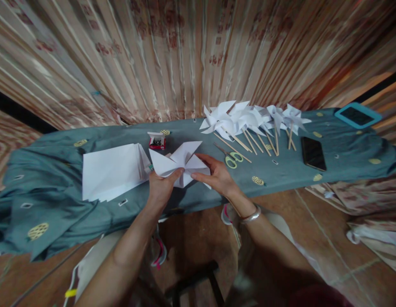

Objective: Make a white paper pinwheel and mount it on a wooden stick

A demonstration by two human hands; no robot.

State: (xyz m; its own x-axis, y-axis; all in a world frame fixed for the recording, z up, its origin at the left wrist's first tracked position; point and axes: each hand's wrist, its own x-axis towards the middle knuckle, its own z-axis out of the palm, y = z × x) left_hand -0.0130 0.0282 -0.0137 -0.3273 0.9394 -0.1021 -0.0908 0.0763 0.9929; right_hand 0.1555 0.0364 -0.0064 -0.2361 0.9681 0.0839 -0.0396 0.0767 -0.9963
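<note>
A white paper pinwheel [181, 160] with folded blades is held between my two hands, just above the cloth-covered table. My left hand [162, 185] grips its lower left side, thumb pressed near the centre. On the other side, my right hand [217, 175] pinches the right blade, thumb on top and fingers behind the paper. No stick shows on this pinwheel. Just behind it stands a small open red box [157, 141] with dark small pieces inside. Left of my hands lies a stack of white paper sheets [113, 172].
Several finished pinwheels [228, 119] on wooden sticks lie at the back right. Green-handled scissors [231, 158] rest in front of them. Farther right are a black phone [313, 153] and a blue-framed tablet [358, 115]. A pleated curtain [185, 59] hangs behind the table.
</note>
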